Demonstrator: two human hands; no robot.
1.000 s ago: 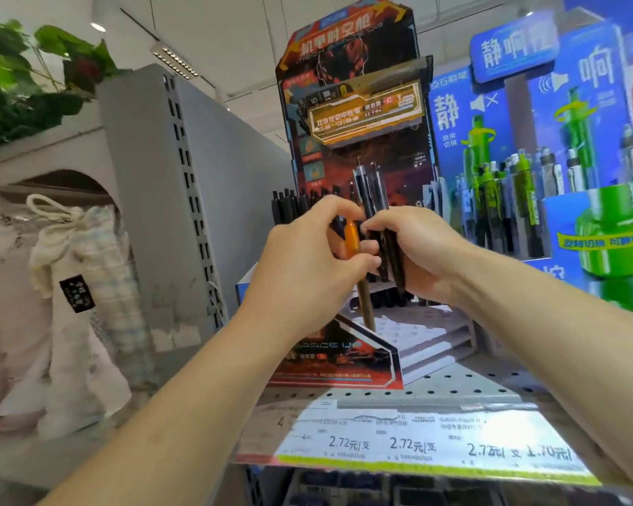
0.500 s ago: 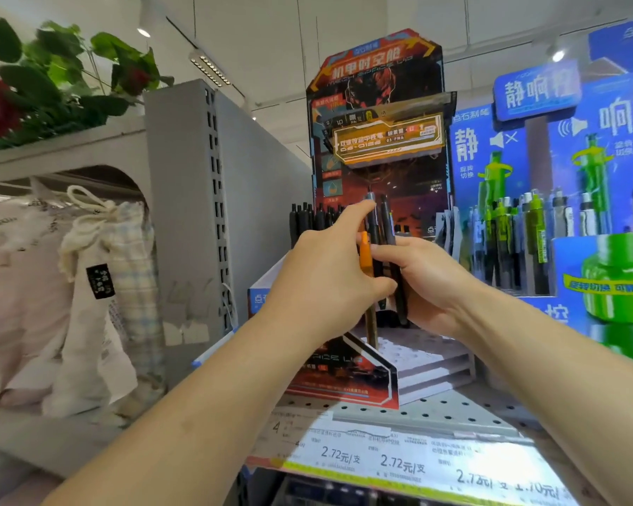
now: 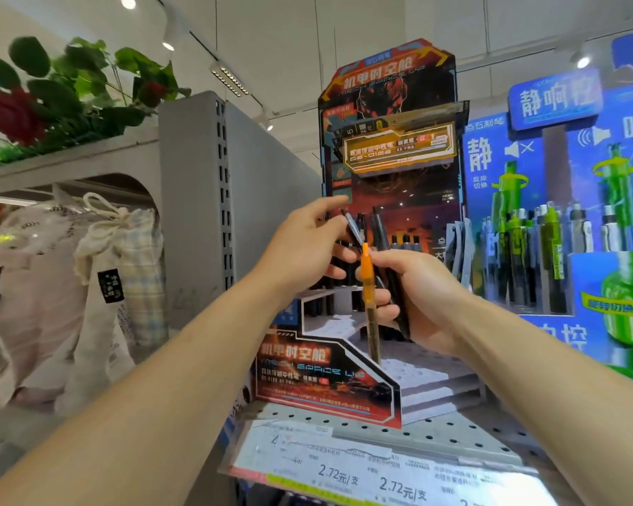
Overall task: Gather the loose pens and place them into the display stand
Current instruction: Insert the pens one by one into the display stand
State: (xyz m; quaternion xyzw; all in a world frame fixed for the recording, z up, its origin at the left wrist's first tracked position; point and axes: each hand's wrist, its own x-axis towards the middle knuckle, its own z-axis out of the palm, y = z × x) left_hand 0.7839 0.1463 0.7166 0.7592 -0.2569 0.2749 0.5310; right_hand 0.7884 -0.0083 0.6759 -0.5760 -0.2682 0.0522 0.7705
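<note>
Blue stand (image 3: 549, 250) (green pens) beside display stand (image 3: 388, 184)

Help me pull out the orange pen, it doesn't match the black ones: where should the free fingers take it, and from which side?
Pinch the orange pen by its bright upper barrel, coming from the left. It stands nearly upright, top clear above the right hand, which grips its middle along with black pens. The left hand is beside it, already pinching one black pen.
</note>
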